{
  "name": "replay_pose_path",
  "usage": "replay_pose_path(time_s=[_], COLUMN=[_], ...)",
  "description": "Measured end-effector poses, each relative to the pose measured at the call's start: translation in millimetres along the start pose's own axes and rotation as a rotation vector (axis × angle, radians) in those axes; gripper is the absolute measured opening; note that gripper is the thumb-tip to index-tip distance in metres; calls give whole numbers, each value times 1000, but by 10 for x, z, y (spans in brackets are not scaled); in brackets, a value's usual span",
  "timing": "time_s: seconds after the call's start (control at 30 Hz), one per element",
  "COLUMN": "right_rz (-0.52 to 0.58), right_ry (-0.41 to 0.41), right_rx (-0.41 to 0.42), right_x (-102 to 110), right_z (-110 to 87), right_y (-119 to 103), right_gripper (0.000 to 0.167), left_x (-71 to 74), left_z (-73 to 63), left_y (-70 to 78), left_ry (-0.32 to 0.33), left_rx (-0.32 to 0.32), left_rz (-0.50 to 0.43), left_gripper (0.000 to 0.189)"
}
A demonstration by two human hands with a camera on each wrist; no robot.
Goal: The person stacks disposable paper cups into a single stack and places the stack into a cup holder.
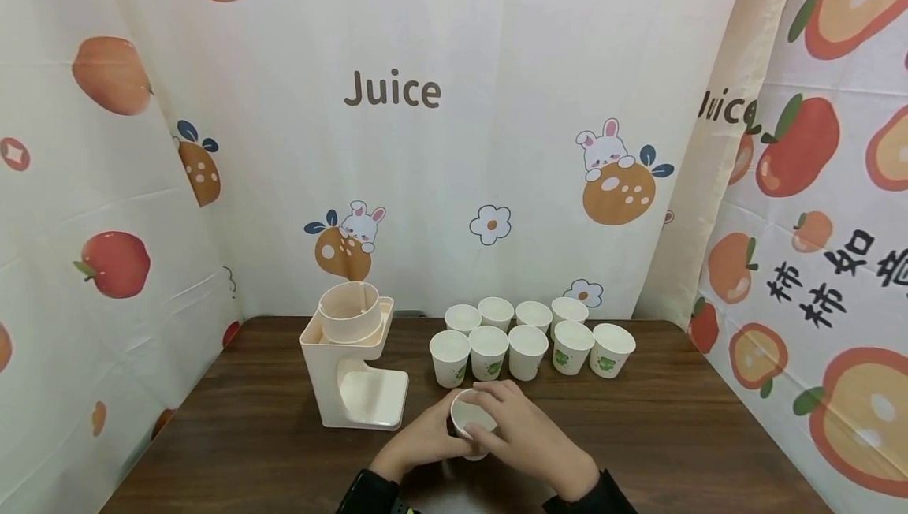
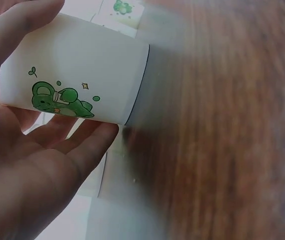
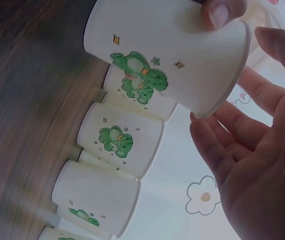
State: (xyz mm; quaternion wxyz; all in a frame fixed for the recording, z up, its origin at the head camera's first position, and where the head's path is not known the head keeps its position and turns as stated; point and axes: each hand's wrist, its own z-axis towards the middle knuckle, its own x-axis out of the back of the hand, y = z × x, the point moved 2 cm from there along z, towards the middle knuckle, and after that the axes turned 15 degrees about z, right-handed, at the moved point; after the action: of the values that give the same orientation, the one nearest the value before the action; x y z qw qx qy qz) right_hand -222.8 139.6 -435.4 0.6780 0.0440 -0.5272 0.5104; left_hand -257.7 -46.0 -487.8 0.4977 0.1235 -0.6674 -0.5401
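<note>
A white paper cup (image 1: 473,416) with a green cartoon animal print is between the two hands, near the front of the table. My left hand (image 1: 426,437) grips it from the left, thumb (image 2: 20,25) on one side and fingers (image 2: 90,150) on the other. Over its rim is my right hand (image 1: 521,433). In the right wrist view a fingertip (image 3: 198,120) of that hand meets the rim, and the thumb (image 3: 277,45) stands apart from the wall. Whether the cup's base touches the table is unclear.
Behind the hands stand several more paper cups (image 1: 527,352) in two rows. Left of them is a cream-coloured machine (image 1: 333,380) with a round top and a low shelf. The dark wooden table (image 1: 681,435) ends at printed curtains (image 1: 426,159) at the back and sides.
</note>
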Motion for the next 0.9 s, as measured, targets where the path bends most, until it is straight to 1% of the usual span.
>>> replay_pose_path(time_s=[0.13,0.27,0.4,0.63,0.9], right_rz=[3,-18,-47,-73,-98], right_ry=[0,13,67,145,214], right_rx=[-1,-9,-18,-78,-96], right_x=[21,38,70,169,274], right_z=[5,4,-7,-43,-78], right_y=[28,77,171,369,516], right_gripper=[33,33,30,28,27], left_x=[1,3,3,7,-8], left_z=[-10,-14,-13,-3,6], left_y=[-3,0,4,-15,-29], left_ry=[10,12,8,10,24], left_rx=[9,10,6,23,9], left_rz=[30,36,19,9,10], left_gripper=[73,72,72,72,72])
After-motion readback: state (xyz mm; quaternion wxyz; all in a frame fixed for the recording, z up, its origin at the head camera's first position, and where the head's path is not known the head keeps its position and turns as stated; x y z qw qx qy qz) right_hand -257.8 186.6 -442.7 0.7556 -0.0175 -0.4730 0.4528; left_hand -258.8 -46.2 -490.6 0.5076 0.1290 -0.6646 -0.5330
